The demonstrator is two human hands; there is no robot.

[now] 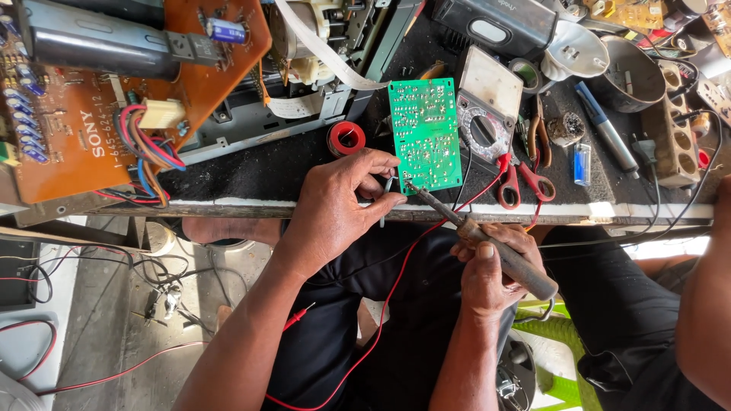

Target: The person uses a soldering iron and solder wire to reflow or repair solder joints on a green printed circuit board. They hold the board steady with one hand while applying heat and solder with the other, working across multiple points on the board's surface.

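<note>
2 hands at the front edge of the dark, cluttered tabletop (251,171). Your left hand (335,202) has its fingers (381,164) curled nearly closed, pinching the lower left edge of the small green rectangular circuit board (426,133); a thin grey wire or strip (386,202), too small to identify, hangs between thumb and forefinger. Your right hand (491,270) is fully closed around the dark, worn handle of the soldering iron (476,236), whose metal tip touches the board's lower edge, just beside your left thumb.

Step in hand, by my reading: working 1 joint on the board's solder side. The next move likely calls for a steady board, the tip kept on that single pad, and your left fingertips kept off the hot shaft.

Nearby: red-handled scissors (525,183) and an analogue multimeter with a cream face (487,106) just right of the board, a red wire spool (346,138) to its left, and a large brown circuit board (76,144) well apart at far left.
</note>
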